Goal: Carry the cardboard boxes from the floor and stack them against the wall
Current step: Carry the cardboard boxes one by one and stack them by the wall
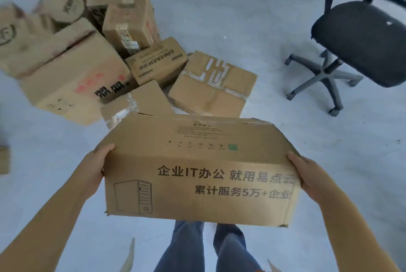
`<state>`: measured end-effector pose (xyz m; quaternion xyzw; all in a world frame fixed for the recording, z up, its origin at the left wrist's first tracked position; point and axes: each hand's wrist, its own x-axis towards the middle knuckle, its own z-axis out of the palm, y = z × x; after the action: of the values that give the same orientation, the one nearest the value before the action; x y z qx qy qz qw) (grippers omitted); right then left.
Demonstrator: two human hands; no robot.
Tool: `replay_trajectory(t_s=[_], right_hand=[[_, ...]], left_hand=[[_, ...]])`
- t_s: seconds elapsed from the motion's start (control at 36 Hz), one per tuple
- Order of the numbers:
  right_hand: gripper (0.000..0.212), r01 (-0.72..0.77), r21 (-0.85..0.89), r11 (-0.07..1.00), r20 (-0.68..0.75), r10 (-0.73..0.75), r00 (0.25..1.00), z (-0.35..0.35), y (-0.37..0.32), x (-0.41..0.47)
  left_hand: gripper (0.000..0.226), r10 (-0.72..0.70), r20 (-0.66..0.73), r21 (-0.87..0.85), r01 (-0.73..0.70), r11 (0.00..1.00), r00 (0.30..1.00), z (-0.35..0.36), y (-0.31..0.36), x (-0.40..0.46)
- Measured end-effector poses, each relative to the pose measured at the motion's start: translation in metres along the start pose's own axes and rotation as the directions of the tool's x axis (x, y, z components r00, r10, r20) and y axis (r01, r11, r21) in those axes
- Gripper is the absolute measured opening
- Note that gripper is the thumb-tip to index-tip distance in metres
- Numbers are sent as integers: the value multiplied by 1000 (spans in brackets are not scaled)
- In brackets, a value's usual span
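Note:
I hold a long cardboard box [197, 168] with black printed characters and a drawing of a computer tower, lifted off the floor in front of my legs. My left hand [96, 166] presses against its left end, thumb over the top edge. My right hand [307, 175] presses against its right end the same way. Beyond it, a pile of several cardboard boxes lies on the grey floor: a big box with red and black print [72, 82], a "GREENER" box [157, 63], a taped flat box [213, 87], a small taped box [136, 102] and a tall box [129, 16].
A black swivel office chair [360, 38] on castors stands at the upper right. An edge of another box [4, 159] shows at the far left. Cardboard scraps [129, 258] lie by my feet. Bare grey floor [329, 144] spreads between the pile and the chair.

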<state>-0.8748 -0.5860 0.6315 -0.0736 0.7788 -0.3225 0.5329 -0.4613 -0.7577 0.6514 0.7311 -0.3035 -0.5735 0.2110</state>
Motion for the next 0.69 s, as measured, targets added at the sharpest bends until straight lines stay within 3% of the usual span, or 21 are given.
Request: replay_trajectory(t_s=[0.22,0.36,0.44,0.53,0.69], right_hand=[[22,230,-127,965,142,-212,967,11,-27,-46],[24,342,-177,923,217,-303,928,29,-29,-78],[33,404,-199,893,297,-338,893,48,-26,-97],[29,473,-192,860,383,-378,843,78,-22,-125],[36,623,-252,740,528,-435,730,141,2,-185]], left_hand=[[50,-55,-131,-256,20,966,990,-46,-73,-103],[43,-61,-302,-434,-80,897,951,-64,-127,-168],[40,-97,-406,-528,-147,836,909,-80,-162,-207],[37,-156,-491,-617,-216,756,857,-100,-198,-245],[39,-273,-582,-743,-364,561,766,-142,-277,-316]])
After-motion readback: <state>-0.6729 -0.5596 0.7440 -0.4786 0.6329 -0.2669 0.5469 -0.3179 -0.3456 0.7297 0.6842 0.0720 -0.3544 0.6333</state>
